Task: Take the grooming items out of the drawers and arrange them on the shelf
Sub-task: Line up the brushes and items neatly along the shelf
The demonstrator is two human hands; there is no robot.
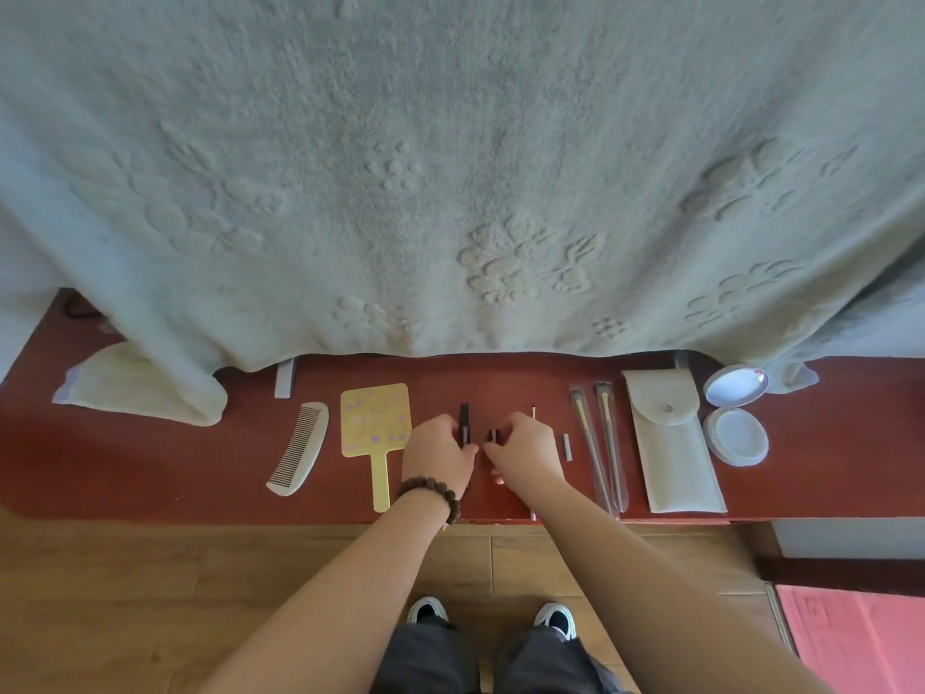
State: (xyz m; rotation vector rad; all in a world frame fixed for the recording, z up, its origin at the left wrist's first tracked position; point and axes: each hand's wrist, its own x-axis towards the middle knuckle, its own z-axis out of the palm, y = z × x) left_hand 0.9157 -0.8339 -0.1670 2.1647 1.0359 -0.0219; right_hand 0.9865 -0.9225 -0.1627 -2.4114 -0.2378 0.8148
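On the dark red shelf [150, 458] lie a cream comb [299, 447], a yellow hand mirror [375, 428], two brushes in clear sleeves [598, 443], a grey pouch [668, 438] and an open round compact [736, 413]. My left hand [436, 450] grips a slim black stick [464, 419] lying along the shelf. Just to its right, my right hand [525, 450] pinches a short dark piece [493, 435]. A thin silver stick [533, 412] shows behind my right hand, and a small grey cap [567, 447] lies right of it.
A pale embossed cloth [450, 182] hangs over the shelf's back. A folded cream cloth [135, 388] lies at the shelf's left end. Below the shelf edge is wooden floor [150, 593], with a pink mat [856, 638] at the right.
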